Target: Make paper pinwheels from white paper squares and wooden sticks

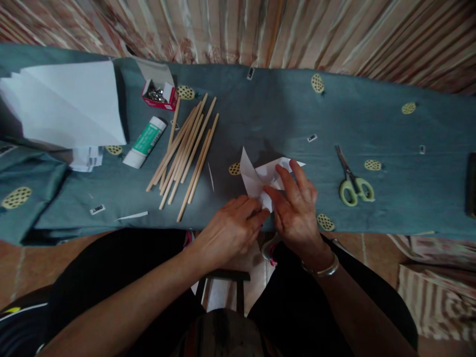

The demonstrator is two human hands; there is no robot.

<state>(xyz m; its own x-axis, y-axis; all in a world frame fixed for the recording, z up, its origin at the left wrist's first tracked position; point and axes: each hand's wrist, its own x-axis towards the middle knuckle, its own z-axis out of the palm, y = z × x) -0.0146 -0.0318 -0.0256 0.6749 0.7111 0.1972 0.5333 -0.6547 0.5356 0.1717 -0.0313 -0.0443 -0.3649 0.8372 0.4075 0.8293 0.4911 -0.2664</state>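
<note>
A white paper pinwheel [251, 179] with pointed, folded blades is held in front of me, over the near edge of the table. My left hand [234, 225] has its fingers curled and closed on the pinwheel's lower left part. With thumb and fingers bent, my right hand [297, 208] grips the paper from the right side; its fingertips lie on the upper right blade. The paper's lower part is partly hidden by both hands. To the left, several wooden sticks [189, 146] lie in a loose pile. Green-handled scissors [351, 181] rest on the right.
The table has a blue-green cloth [401, 188]. At the left are a stack of white paper [70, 104], a glue tube [145, 143] and an open red box [159, 96] of small metal pieces. Paper slivers [132, 216] lie near the front edge. A striped curtain [238, 29] hangs behind.
</note>
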